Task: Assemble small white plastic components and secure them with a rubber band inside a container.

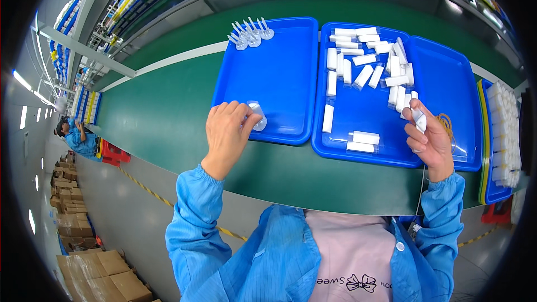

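My left hand is over the near left corner of the left blue tray. Its thumb and fingers pinch a clear plastic piece, partly covered by the fingertips. Several clear plastic pieces with round bases and thin stems stand in that tray's far left corner. Above the right blue tray, near its left edge, my right hand is closed around a small white piece. Many white blocks with clear film ends lie scattered in the middle blue tray, just left of that hand.
The trays rest on a green bench. Tan rubber bands lie beside my right hand. At the far right, stacked trays hold rows of white pieces. Another person in blue sits far left, near a red stool and cardboard boxes.
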Demonstrator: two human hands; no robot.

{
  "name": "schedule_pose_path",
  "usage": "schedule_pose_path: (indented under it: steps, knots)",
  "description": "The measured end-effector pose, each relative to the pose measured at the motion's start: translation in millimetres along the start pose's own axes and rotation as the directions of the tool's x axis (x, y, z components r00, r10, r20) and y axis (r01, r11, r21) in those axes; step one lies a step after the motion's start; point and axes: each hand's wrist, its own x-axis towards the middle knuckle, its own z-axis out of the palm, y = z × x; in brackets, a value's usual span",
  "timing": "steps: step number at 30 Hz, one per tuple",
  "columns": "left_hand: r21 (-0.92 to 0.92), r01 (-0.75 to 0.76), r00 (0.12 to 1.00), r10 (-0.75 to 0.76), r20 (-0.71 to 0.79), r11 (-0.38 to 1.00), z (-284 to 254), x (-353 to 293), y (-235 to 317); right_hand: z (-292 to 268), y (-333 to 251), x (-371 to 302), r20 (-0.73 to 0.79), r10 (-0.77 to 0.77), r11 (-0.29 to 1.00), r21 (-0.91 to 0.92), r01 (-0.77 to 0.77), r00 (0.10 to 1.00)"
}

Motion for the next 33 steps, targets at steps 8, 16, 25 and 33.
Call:
schedule_pose_path:
  steps: [8, 16, 25, 33]
  knots:
    - [-0.013, 0.04, 0.999, -0.039, 0.003, 0.999, 1, -5, 4, -4, 0, 1, -0.018, 0.001, 1.0, -0.008, -0.001, 1.0]
    - [0.095, 0.007, 1.0, -0.01, 0.029, 0.995, 6, -5, -1, -7, 0, -3, -0.011, -0.016, 1.0, 0.018, 0.016, 1.0]
    - [0.2, -0.012, 0.996, -0.007, 0.092, 0.98, -9, -13, 9, -15, -1, -3, -0.003, -0.021, 1.0, -0.007, 0.021, 1.0]
    - [0.155, -0.066, 0.987, 0.042, 0.152, 0.986, -7, -7, 4, -18, 0, -2, 0.013, -0.041, 0.999, 0.018, 0.041, 0.999]
